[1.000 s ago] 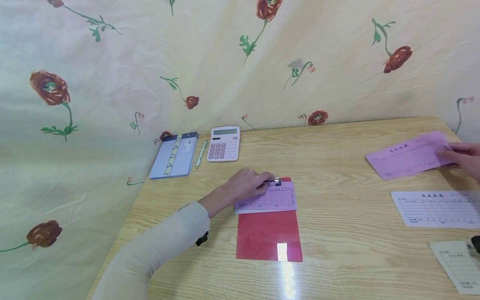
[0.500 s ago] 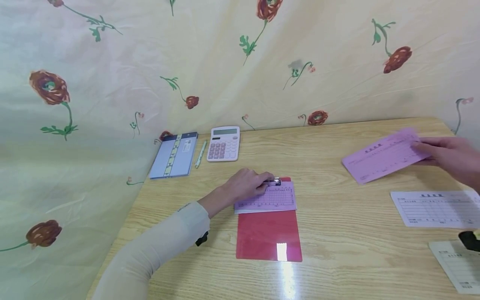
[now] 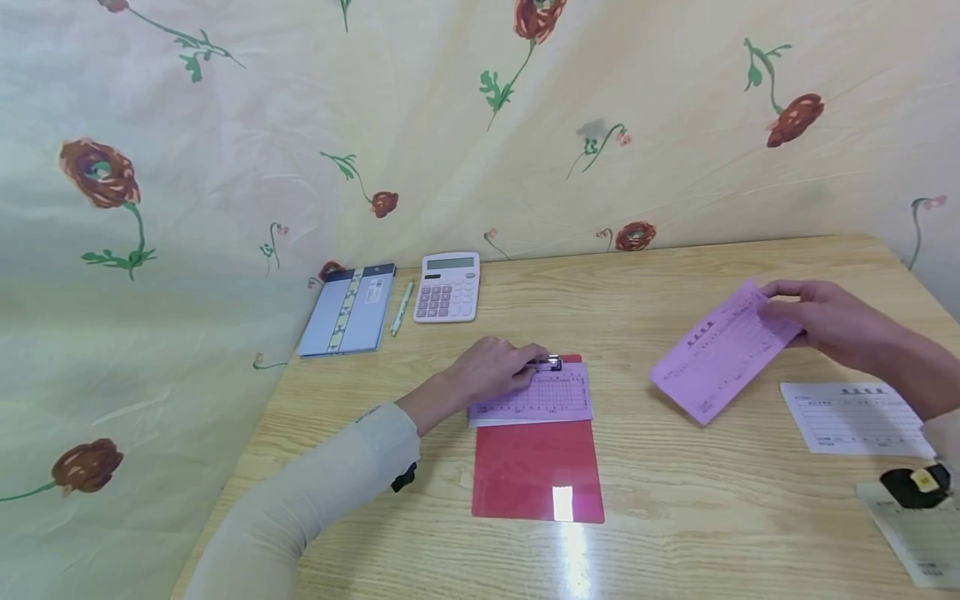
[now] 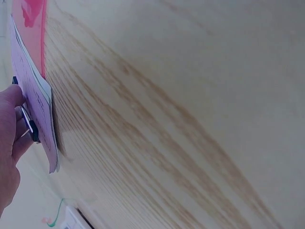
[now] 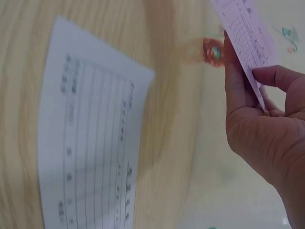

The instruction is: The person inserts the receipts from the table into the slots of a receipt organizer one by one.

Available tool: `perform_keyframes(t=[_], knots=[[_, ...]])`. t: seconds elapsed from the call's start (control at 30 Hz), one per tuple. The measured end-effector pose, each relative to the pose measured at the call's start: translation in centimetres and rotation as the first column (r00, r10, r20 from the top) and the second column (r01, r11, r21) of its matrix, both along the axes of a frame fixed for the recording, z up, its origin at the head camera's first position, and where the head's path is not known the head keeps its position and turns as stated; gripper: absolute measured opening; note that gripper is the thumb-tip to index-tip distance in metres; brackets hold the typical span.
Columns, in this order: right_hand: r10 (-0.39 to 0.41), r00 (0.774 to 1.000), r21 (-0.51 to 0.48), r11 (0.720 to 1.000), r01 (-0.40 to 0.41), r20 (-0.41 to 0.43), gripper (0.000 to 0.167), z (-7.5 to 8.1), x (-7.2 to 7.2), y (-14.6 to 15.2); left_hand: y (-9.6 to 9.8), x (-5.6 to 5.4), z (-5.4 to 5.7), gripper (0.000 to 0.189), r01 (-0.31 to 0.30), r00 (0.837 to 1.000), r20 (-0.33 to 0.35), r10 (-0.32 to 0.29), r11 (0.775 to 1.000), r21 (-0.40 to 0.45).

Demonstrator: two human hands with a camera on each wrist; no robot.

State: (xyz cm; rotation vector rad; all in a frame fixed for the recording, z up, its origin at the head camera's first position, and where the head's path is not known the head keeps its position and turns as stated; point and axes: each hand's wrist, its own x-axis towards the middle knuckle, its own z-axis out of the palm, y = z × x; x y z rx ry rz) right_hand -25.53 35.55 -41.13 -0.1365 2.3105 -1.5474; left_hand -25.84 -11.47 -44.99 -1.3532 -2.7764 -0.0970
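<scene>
My left hand (image 3: 491, 369) grips the metal clip (image 3: 553, 363) at the top of a red clipboard (image 3: 536, 475). In the left wrist view, thumb and fingers (image 4: 16, 98) close around that clip. Under it lie a pink printed form (image 3: 558, 398) and white sheets whose edges show below it. On the right, my right hand (image 3: 825, 321) pinches another pink printed form (image 3: 720, 358) by its upper right end, between thumb and fingers. This form slants down to the left above the table. A white form (image 5: 93, 138) lies below that hand.
A pink calculator (image 3: 447, 292), a pale green pen (image 3: 402, 308) and a blue notebook (image 3: 348, 312) lie at the back left. Another pale form (image 3: 900, 537) is at the lower right, partly behind a black wrist device (image 3: 915, 487). Flowered cloth (image 3: 450, 125) hangs behind the table.
My right hand has brought the pink form leftward from the right edge, and the form has turned to a steeper slant. My left hand has stayed on the clip.
</scene>
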Motion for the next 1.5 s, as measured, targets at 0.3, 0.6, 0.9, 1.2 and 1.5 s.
perform_keyframes(t=[0.3, 0.6, 0.9, 1.2, 1.5], knots=[[0.057, 0.996, 0.014, 0.998, -0.058, 0.073, 0.040, -1.7, 1.4, -3.6, 0.0, 0.0, -0.1, 0.033, -0.005, 1.000, 0.016, 0.005, 1.000, 0.002], [0.133, 0.986, 0.101, 0.985, -0.143, 0.099, 0.056, -2.0, 2.2, -4.2, 0.1, -0.1, -0.1, 0.032, -0.001, 1.000, 0.012, 0.001, 1.000, 0.003], [0.188, 0.979, 0.147, 0.969, -0.197, 0.076, 0.052, -2.0, 2.3, -3.8, 0.2, 0.0, 0.0, 0.033, -0.012, 1.000, 0.017, 0.013, 1.000, -0.015], [0.247, 0.969, 0.252, 0.938, -0.238, -0.004, 0.038, -1.7, 2.1, -4.3, 0.2, 0.1, 0.1, 0.034, -0.015, 1.000, 0.017, 0.015, 1.000, -0.019], [0.206, 0.977, 0.183, 0.964, -0.194, -0.051, 0.040, -0.5, 2.3, -5.9, 0.0, 0.1, 0.1, 0.034, -0.019, 0.999, 0.031, 0.019, 1.000, -0.017]])
